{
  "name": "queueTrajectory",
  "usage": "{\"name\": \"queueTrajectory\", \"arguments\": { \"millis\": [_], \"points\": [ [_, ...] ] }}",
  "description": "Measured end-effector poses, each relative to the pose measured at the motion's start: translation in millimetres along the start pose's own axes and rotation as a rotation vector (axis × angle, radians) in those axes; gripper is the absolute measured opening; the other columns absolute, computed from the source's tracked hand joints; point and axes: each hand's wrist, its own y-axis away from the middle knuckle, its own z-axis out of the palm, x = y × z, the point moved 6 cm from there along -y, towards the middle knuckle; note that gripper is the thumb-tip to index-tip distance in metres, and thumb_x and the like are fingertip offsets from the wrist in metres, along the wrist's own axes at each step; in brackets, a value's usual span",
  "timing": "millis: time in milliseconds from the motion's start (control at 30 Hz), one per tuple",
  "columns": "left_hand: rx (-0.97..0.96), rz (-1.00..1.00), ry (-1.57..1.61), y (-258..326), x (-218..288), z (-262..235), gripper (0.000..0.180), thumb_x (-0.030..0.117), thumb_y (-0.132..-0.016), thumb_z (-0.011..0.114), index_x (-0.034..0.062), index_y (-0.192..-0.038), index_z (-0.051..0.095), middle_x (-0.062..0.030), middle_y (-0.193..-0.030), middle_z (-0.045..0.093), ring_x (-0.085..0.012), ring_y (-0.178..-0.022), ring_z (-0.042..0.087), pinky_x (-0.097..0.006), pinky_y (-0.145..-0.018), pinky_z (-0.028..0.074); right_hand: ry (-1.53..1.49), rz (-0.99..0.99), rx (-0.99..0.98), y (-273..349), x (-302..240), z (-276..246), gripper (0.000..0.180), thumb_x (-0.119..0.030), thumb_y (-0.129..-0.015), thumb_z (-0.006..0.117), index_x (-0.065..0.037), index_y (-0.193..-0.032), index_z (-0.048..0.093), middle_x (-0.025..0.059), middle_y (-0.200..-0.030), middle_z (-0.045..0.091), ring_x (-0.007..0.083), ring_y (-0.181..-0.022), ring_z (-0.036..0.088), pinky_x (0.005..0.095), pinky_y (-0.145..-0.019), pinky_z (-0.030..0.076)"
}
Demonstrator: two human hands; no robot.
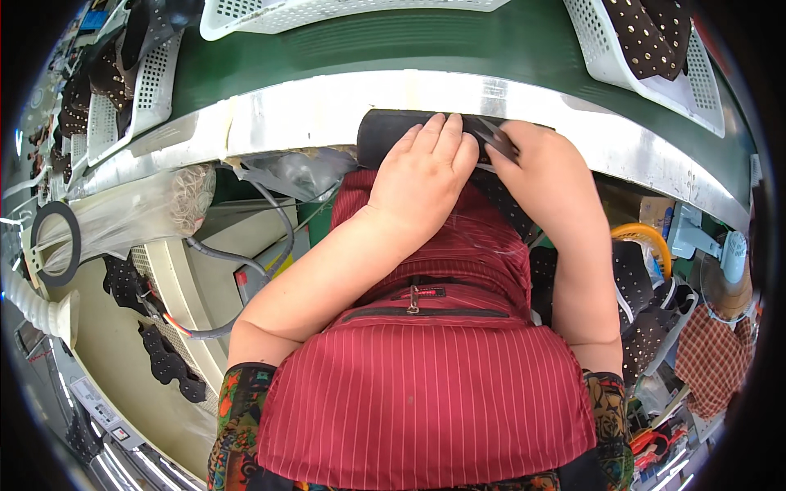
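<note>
My left hand (426,173) lies flat, fingers stretched out, on a smooth black panel (383,135) at the metal edge of the bench. In my right hand (547,176) is a small bladed tool (496,137), dark and blurred, its tip against the panel close to my left fingers. I cannot make out whether it is a knife or small scissors. Part of the panel is hidden under both hands. Below them, a black dotted piece (499,196) hangs partly hidden beside my dark red striped apron (426,393).
A green conveyor belt (393,53) runs behind the metal edge (303,102). White perforated baskets (647,86) stand on it, some holding black dotted pieces. Below left hang a bag of tangled strands (139,209) and a grey cable (282,217). An orange ring-shaped rim (655,237) sits at right.
</note>
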Motion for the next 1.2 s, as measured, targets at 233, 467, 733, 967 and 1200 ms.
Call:
{"name": "queueTrajectory", "arguments": {
  "millis": [233, 467, 733, 967, 1200],
  "points": [
    [0.022, -0.014, 0.047, 0.1, -2.3, -3.4, 0.049, 0.018, -0.067, 0.073, 0.0023, -0.109, 0.052, -0.0156, -0.122, 0.052, -0.0286, -0.114, 0.052, -0.038, -0.093, 0.045, -0.362, 0.250, 0.053, 16.7, 44.4, -25.4, 0.020, -0.016, -0.079, 0.065, 0.003, -0.083, 0.061, 0.0082, -0.064, 0.058, 0.0150, -0.057, 0.050, 0.0271, -0.056, 0.041],
    [0.005, -0.044, 0.073, 0.4, -3.3, -4.1, 0.050, 0.020, -0.069, 0.072, 0.0031, -0.112, 0.053, -0.0133, -0.121, 0.053, -0.0279, -0.113, 0.052, -0.037, -0.092, 0.044, -0.687, 0.317, 0.132, 0.1, 82.6, -5.3, 0.019, -0.015, -0.081, 0.065, 0.003, -0.083, 0.062, -0.0013, -0.068, 0.056, 0.0051, -0.063, 0.048, 0.0204, -0.058, 0.039],
    [-0.045, -0.036, -0.057, -6.2, 1.7, 2.2, 0.073, 0.026, -0.068, 0.074, 0.0020, -0.131, 0.045, -0.0098, -0.115, 0.051, -0.0230, -0.109, 0.049, -0.034, -0.092, 0.039, -0.528, 0.324, 0.139, -1.0, 87.3, 0.6, 0.022, -0.016, -0.080, 0.065, 0.005, -0.084, 0.062, 0.0047, -0.065, 0.058, 0.0089, -0.061, 0.050, 0.0250, -0.058, 0.042],
    [-0.063, -0.043, -0.085, -6.0, 3.1, 5.4, 0.074, 0.028, -0.067, 0.074, 0.0023, -0.130, 0.046, -0.0089, -0.118, 0.049, -0.0220, -0.111, 0.047, -0.034, -0.093, 0.038, -0.381, 0.339, 0.146, -2.8, 80.2, -2.8, 0.019, -0.014, -0.081, 0.064, 0.005, -0.083, 0.061, 0.0017, -0.067, 0.057, 0.0070, -0.064, 0.049, 0.0231, -0.060, 0.041],
    [-0.026, 0.002, -0.132, -10.5, 5.7, 3.8, 0.070, 0.026, -0.065, 0.075, 0.0127, -0.129, 0.049, -0.0081, -0.110, 0.051, -0.0214, -0.105, 0.050, -0.035, -0.087, 0.041, -0.209, 0.293, 0.151, -7.1, 76.6, -3.0, 0.026, -0.022, -0.080, 0.060, 0.004, -0.084, 0.061, 0.0203, -0.072, 0.062, 0.0358, -0.068, 0.060, 0.0397, -0.064, 0.047]
  ]
}}
